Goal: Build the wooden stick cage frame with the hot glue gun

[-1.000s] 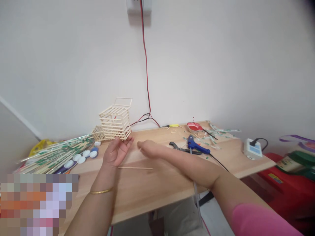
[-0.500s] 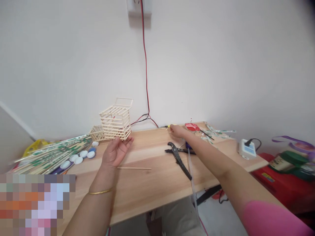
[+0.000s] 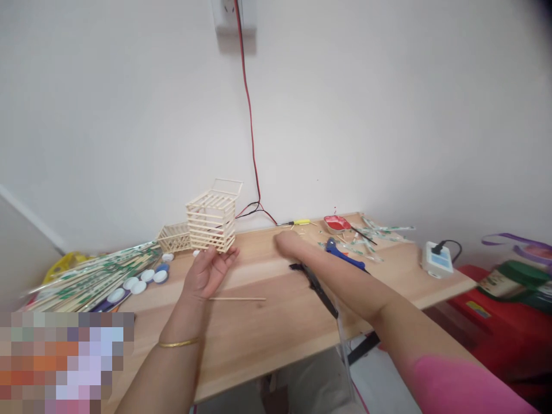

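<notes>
My left hand (image 3: 209, 270) rests palm up on the wooden table (image 3: 267, 333), fingers loosely spread and empty, just in front of a tall cage built of thin wooden sticks (image 3: 213, 215). A single loose stick (image 3: 237, 298) lies on the table right below that hand. My right hand (image 3: 288, 241) hovers over the middle of the table, blurred by motion, so its fingers do not show. Black pliers (image 3: 317, 284) lie beside my right forearm. A blue glue gun (image 3: 341, 253) lies just beyond the arm.
A smaller stick basket (image 3: 175, 237) sits left of the cage. Wrapped stick bundles (image 3: 92, 273) and white caps (image 3: 138, 282) fill the left side. A yellow screwdriver (image 3: 300, 222), red dish (image 3: 337, 222) and white power box (image 3: 439, 259) lie at the back right. A red-black wire (image 3: 250, 144) hangs down the wall.
My right hand reached to the back of the table near the yellow screwdriver, then came back towards the middle. The pliers turned to lie diagonally. My left hand stayed put.
</notes>
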{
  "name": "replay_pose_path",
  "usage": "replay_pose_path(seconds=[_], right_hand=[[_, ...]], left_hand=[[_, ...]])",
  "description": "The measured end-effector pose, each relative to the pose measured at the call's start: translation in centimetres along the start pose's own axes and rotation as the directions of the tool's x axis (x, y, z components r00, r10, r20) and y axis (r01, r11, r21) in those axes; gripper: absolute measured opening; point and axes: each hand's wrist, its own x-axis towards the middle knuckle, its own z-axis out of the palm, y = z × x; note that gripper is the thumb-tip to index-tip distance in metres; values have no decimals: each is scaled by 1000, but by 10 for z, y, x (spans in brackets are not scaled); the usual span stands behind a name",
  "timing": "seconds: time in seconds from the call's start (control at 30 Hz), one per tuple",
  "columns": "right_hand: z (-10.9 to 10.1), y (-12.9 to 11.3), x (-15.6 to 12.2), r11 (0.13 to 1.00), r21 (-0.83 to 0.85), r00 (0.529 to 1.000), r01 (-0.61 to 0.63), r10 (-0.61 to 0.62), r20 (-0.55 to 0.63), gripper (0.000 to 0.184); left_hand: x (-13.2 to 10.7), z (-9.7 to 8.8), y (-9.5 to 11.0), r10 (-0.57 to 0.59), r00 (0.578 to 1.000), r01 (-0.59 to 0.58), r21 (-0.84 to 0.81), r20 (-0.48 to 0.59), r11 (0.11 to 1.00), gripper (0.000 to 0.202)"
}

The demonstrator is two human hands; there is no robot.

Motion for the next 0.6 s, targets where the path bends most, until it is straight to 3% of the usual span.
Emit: replay_pose_path(seconds=[0.13,0.27,0.3,0.37,0.43,0.47,0.53,0.6], right_hand=[[-15,16,-16,997,83,990,-3,15,-143,30],[-4,1,-40,953,254,965,164,-101,-244,39],[1,-4,-44,907,354,953,226,-130,-273,39],[10,-11,-49,676,654,936,339,-170,-310,55],[16,-15,-51,405,843,934,355,-199,-298,68],[18,-15,-50,319,885,935,340,-219,-280,69],[22,-15,-49,220,923,930,316,-263,-256,66],[25,-14,-48,185,932,926,312,-278,-255,61]], left_hand=[[0,-2,-10,-62,998,61,45,25,997,39],[0,0,-25,-106,994,103,107,20,989,37],[0,0,-29,-106,994,104,125,9,987,36],[0,1,-36,-99,995,101,161,-21,982,36],[0,1,-43,-93,995,99,193,-40,976,36],[0,0,-47,-93,995,98,210,-36,973,37],[-1,-1,-53,-97,995,96,238,-9,966,39],[-1,-1,-58,-105,994,97,262,17,960,42]])
